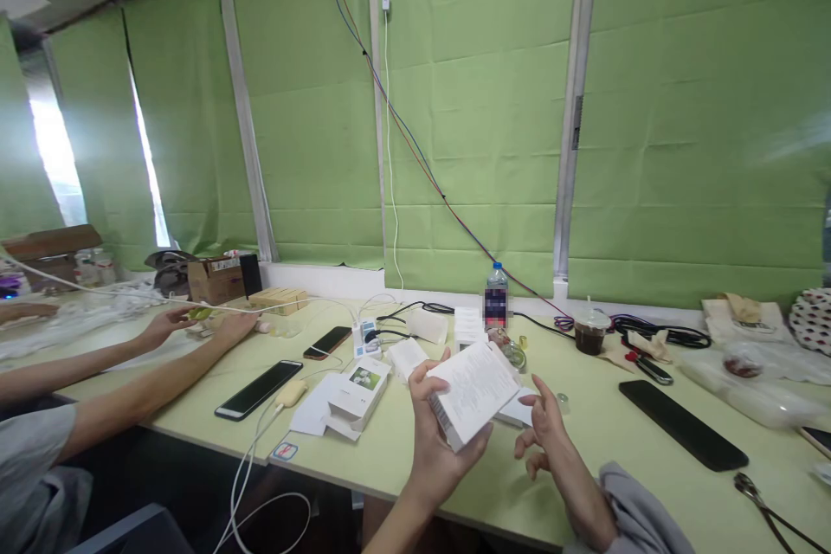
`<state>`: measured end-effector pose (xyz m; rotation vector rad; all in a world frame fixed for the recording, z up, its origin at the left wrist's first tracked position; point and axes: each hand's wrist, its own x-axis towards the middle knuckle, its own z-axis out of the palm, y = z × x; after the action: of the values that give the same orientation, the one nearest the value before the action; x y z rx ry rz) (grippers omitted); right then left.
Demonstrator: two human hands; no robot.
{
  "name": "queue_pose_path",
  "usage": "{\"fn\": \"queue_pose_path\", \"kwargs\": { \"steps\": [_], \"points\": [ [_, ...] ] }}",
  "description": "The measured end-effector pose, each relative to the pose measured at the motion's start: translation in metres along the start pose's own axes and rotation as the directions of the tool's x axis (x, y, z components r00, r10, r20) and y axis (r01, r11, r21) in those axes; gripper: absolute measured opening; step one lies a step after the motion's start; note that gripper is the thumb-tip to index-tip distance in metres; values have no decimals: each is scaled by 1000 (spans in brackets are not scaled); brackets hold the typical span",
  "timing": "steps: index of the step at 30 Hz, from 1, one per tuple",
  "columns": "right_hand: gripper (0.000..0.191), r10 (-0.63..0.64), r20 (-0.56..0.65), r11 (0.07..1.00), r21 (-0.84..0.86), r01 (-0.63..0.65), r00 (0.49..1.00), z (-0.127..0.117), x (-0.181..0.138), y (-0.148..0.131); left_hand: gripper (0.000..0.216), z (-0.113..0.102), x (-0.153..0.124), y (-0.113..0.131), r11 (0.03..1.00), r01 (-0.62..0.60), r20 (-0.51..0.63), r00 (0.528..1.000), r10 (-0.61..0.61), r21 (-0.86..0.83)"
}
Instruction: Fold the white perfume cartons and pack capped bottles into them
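White card forms the printed box [477,389] I watch from afar: it tilts above the table [597,424], on the near side of the bottle [497,290], pinched by the left hand [436,446] between thumb and fingers. I see the right hand [550,434] nearer than the bottle and rightward, fingers loosely spread, half curled. Left of the bottle lies an opened carton [360,394]; right, a lidded cup [589,336].

Apparently a shared office workroom: a long table [627,446] holds phones [258,389] and coiled cables [688,338], a co-worker's arm [123,402] reaches over at eight o'clock, green blinds [480,104] hang at twelve.
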<state>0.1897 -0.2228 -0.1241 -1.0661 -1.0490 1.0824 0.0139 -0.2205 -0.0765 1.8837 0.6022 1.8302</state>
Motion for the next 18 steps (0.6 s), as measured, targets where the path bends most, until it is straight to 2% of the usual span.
{"fn": "queue_pose_path", "kwargs": {
  "steps": [2,4,6,8,11,14,16,18],
  "points": [
    [80,-6,82,995,96,-2,997,1,-6,-10,55,5,0,-2,971,162,-51,984,-174,-178],
    [72,-67,125,984,170,45,990,0,-14,-20,51,11,-1,-5,854,361,-6,920,-392,-374],
    [71,-161,111,981,125,147,981,-1,-19,-29,45,15,-3,-10,665,540,112,812,-572,-517],
    [68,-261,80,965,-12,263,962,-4,-20,-33,43,17,-5,-17,481,692,262,680,-685,-538],
    [64,-354,42,922,-155,356,934,-10,-19,-35,55,18,-10,-27,279,858,497,484,-720,-431],
    [63,-382,48,908,-165,384,923,-16,-16,-36,71,19,-13,-32,78,938,705,306,-640,-337],
    [59,-371,71,914,-146,378,926,-20,-13,-38,78,20,-13,-32,-34,946,759,238,-606,-324],
    [54,-353,83,924,-125,361,932,-22,-12,-39,79,20,-10,-31,-120,923,757,221,-615,-367]
  ]
}}
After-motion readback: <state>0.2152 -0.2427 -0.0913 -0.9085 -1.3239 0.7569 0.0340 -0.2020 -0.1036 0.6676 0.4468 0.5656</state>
